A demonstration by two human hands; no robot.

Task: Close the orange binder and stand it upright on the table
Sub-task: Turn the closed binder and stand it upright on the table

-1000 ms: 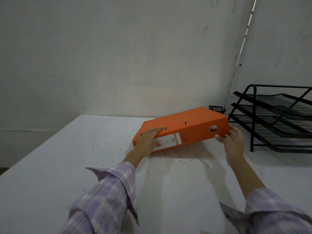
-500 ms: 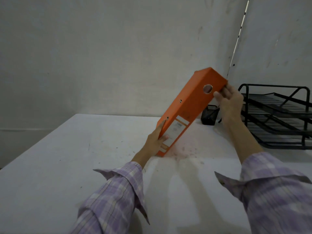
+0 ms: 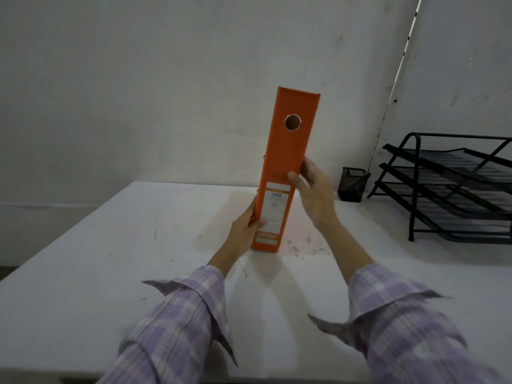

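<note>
The orange binder (image 3: 285, 162) is closed and stands nearly upright on the white table (image 3: 110, 259), its spine with a round finger hole and a white label facing me. Its bottom edge rests on the tabletop. My left hand (image 3: 245, 230) grips the binder's lower left edge, thumb on the spine. At mid height, my right hand (image 3: 314, 189) holds the right side, its thumb on the spine and its fingers behind the cover.
A black mesh pen cup (image 3: 353, 184) stands at the back of the table, right of the binder. A black wire letter tray rack (image 3: 454, 187) fills the far right. A grey wall rises behind the table. Small stains mark the tabletop near the binder's base.
The binder swung from lying flat, through a steep tilt, to nearly vertical on its bottom edge. My right hand slid from the top corner down to the middle of the right side.
</note>
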